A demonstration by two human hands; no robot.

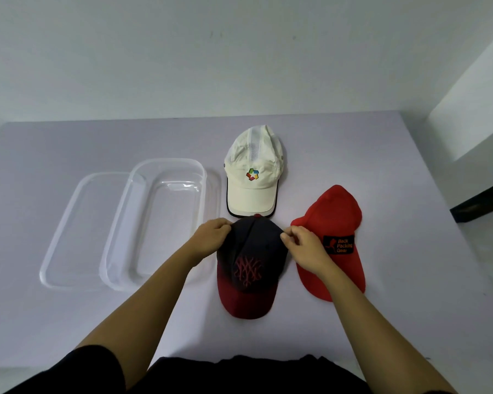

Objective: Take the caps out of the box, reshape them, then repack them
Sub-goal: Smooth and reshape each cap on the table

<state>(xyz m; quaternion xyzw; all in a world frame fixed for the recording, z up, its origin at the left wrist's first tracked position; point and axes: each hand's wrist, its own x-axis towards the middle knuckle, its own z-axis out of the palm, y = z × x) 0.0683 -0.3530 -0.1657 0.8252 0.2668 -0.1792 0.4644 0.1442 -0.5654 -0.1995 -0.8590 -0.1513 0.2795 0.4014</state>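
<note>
Caps lie out on the pale table (353, 166), three of them, and the clear box (154, 223) sits bare to the left with its lid (77, 231) tucked partly under it. The person is working on the navy cap with the maroon brim (251, 265), nearest to them: the left hand (211, 237) curls its fingers over the crown's left edge, and the right hand (302, 245) pinches the fabric on the crown's right edge. It looks like the reshaping step, tugging the crown back into form. The white cap (254, 177) rests just beyond, its brim almost touching the navy crown, and the red cap (330, 240) lies beside the right hand. Next, I would guess, comes smoothing the crown, then repacking into the box.
</note>
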